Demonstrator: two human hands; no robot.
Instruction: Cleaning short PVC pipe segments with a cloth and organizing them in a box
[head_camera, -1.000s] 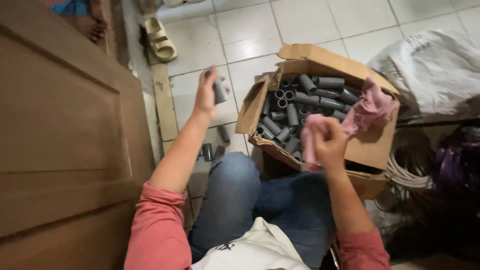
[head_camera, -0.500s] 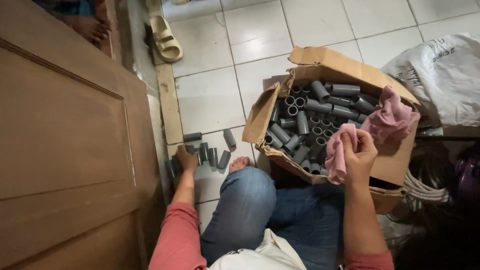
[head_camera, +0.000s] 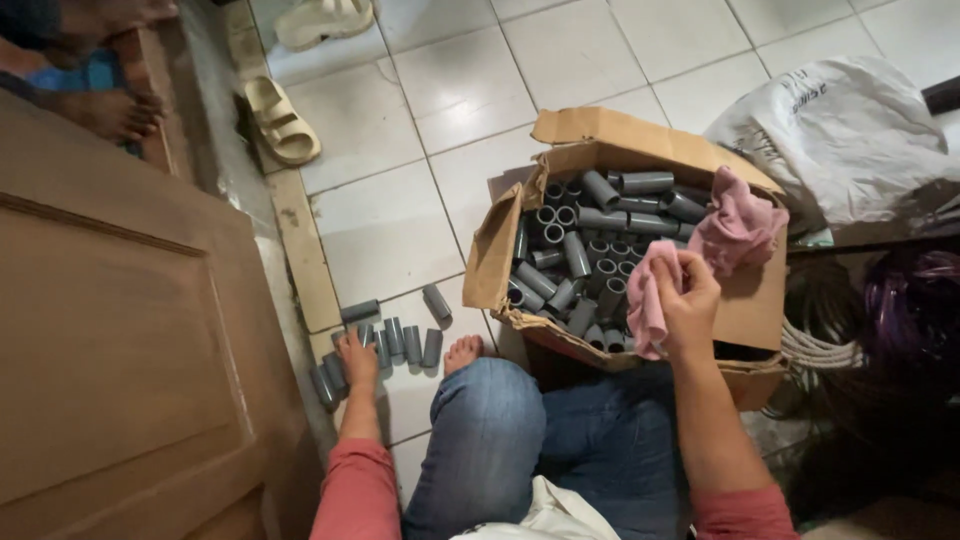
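Observation:
My left hand (head_camera: 357, 360) rests on the white tile floor among a row of short grey pipe sleeves (head_camera: 402, 341); whether it grips one I cannot tell. My right hand (head_camera: 682, 305) holds a pink cloth (head_camera: 650, 290) over the near edge of an open cardboard box (head_camera: 497, 250). The box is full of more grey pipe sleeves (head_camera: 590, 240). Another part of the pink cloth (head_camera: 737, 225) drapes over the box's right wall. My knee in blue jeans (head_camera: 490, 420) and a bare foot (head_camera: 462, 352) lie between the two hands.
A brown wooden door (head_camera: 120, 350) stands at the left, with a low threshold (head_camera: 300, 250) beside it. Pale sandals (head_camera: 282, 120) lie on the tiles at the top. Another person's bare foot (head_camera: 110, 110) shows at top left. A white sack (head_camera: 850, 140) and coiled rope (head_camera: 815, 350) sit at the right.
My left hand came down from holding a sleeve in the air to the row of sleeves on the floor. My right hand kept the pink cloth by the box.

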